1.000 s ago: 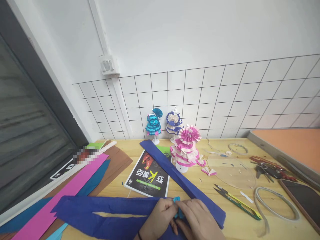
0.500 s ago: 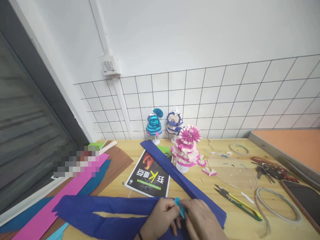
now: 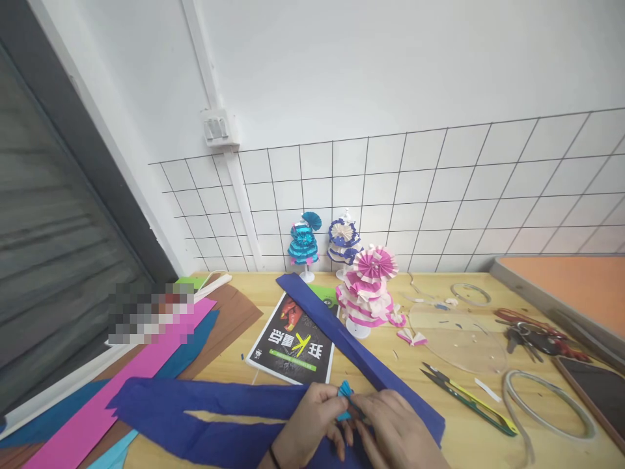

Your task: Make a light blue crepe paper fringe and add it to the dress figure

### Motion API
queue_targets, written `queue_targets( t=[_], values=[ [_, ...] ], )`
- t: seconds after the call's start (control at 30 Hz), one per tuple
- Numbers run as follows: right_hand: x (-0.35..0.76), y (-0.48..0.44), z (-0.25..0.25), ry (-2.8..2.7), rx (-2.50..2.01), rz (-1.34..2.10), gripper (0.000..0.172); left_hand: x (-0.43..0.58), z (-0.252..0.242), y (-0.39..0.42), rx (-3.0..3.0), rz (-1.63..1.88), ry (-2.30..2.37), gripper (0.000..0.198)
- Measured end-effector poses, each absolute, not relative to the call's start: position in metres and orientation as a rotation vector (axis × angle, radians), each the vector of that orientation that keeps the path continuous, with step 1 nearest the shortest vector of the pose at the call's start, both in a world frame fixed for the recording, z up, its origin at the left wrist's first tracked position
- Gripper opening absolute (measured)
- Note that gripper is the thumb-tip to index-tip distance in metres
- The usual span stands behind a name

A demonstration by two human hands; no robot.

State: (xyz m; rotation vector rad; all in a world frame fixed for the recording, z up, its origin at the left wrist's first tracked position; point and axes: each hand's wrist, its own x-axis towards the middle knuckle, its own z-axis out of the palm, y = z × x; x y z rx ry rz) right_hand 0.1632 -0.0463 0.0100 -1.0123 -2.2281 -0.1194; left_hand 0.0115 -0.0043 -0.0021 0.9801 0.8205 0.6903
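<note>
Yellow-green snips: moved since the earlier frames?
No. The snips lie at the same spot on the table, no nearer the pink paper ornament; the whole view just shifted slightly.

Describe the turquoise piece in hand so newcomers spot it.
Near side of the wooden table: the left hand and right hand sit close together over dark blue paper. The turquoise piece is pinched by the left hand, its small flared top brighter than that paper.

passable: bare wooden tabletop (image 3: 223,366) between black printed booklet (image 3: 290,345) and brown paper sheets (image 3: 229,319) | ahead of right hand (image 3: 398,430): long dark-blue paper strip (image 3: 359,352), diagonal, then pink-and-white tiered paper tree (image 3: 366,303) | right: yellow-and-green snips (image 3: 481,404), pale coiled tube (image 3: 569,392)
</note>
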Motion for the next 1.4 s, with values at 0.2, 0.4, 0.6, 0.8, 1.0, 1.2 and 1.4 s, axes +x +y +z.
queue_targets(
  t=[0.2,0.4,0.6,0.8,1.0,1.2,1.4],
  values=[
    [0.164,-0.048,0.012,-2.127,-1.088,0.012,0.019,0.009,-0.003,-0.004,0.970,0.698,0.776,0.031],
    [0.169,-0.048,-0.001,-1.977,-1.245,0.285,0.018,0.007,-0.001,-0.003,0.999,0.692,0.745,0.041],
    [0.170,-0.046,-0.011,-1.853,-1.284,0.555,0.020,0.005,-0.004,-0.001,1.041,0.720,0.784,0.047],
    [0.168,-0.043,-0.016,-1.564,-1.250,0.909,0.020,0.005,-0.004,-0.001,1.161,0.759,0.812,0.032],
    [0.166,-0.045,-0.009,-1.638,-1.213,0.903,0.019,0.007,0.001,-0.004,1.213,0.823,0.833,0.026],
    [0.168,-0.047,-0.004,-1.794,-1.281,0.703,0.022,0.005,-0.001,-0.003,1.196,0.838,0.875,0.022],
    [0.168,-0.046,-0.012,-1.818,-1.310,0.586,0.026,0.006,-0.001,-0.002,1.216,0.846,0.893,0.020]
  ],
)
